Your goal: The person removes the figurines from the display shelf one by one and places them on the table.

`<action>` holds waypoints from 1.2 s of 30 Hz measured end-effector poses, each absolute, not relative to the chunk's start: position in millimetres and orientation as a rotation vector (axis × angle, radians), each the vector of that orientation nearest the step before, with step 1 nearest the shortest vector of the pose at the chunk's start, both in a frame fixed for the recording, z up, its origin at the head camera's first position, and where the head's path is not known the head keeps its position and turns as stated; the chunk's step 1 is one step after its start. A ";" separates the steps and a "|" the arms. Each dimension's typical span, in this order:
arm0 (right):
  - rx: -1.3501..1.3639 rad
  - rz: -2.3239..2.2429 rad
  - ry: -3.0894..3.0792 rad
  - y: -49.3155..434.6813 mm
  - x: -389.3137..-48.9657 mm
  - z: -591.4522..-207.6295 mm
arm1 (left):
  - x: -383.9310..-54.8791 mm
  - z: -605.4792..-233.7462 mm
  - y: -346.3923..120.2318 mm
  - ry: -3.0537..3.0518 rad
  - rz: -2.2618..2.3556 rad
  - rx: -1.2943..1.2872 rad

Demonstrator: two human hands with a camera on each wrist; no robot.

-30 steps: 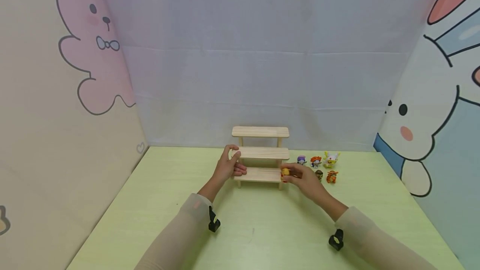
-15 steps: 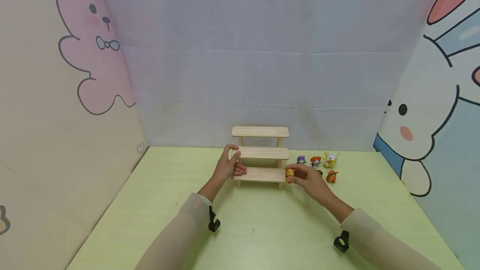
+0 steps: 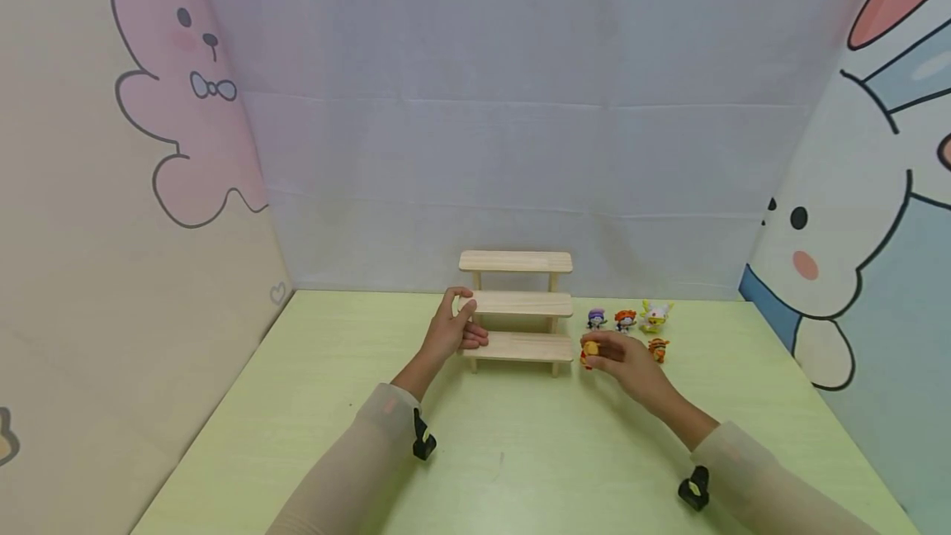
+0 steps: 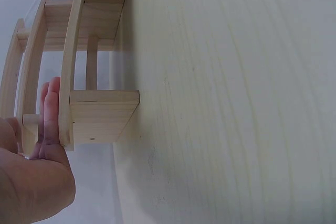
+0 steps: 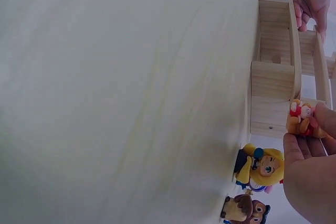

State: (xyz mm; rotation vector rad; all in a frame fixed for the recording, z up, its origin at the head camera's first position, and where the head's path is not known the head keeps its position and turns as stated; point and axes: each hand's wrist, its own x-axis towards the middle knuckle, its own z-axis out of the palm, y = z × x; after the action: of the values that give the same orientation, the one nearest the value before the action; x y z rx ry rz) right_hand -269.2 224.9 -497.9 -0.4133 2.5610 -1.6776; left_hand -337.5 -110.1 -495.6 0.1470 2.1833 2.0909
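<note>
A three-tier wooden shelf (image 3: 523, 302) stands at the back of the table. At its left end my left hand (image 3: 444, 333) grips the middle tier between thumb and index finger. The other fingers (image 4: 51, 109) of that hand lie over the lowest tier. Just right of the lowest tier, my right hand (image 3: 630, 363) pinches a small yellow and red figurine (image 3: 589, 351) between thumb and fingertips. In the right wrist view the figurine (image 5: 302, 120) shows its red and orange side and overlaps the shelf's end.
Behind the right hand are a purple-capped figurine (image 3: 597, 319), an orange-haired one (image 3: 626, 320) and a white and yellow one (image 3: 655, 317). An orange striped figurine (image 3: 658, 350) is partly behind that hand. The right wrist view also shows a brown owl-like figurine (image 5: 241, 209). A white cloth (image 3: 520, 147) hangs behind.
My right hand has moved right and slightly toward me with the figurine, from the lowest tier's right end to beside the shelf. The left hand has stayed in place.
</note>
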 end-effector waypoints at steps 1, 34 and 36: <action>-0.413 -1.673 2.560 226.5 -268.9 -498.8 | -337.4 -495.4 -110.3 2.180 2.090 0.149; -0.357 -1.622 2.534 241.9 -259.5 -515.9 | -337.2 -495.8 -111.3 2.192 2.088 0.151; -0.361 -1.619 2.536 241.6 -258.4 -515.3 | -337.6 -496.0 -111.3 2.191 2.088 0.151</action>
State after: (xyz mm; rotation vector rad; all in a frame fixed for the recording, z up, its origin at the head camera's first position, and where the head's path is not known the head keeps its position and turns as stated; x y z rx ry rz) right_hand -258.4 241.6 -515.3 -0.3613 2.5362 -1.6190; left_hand -337.6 -111.3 -496.0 0.1506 2.1909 2.0883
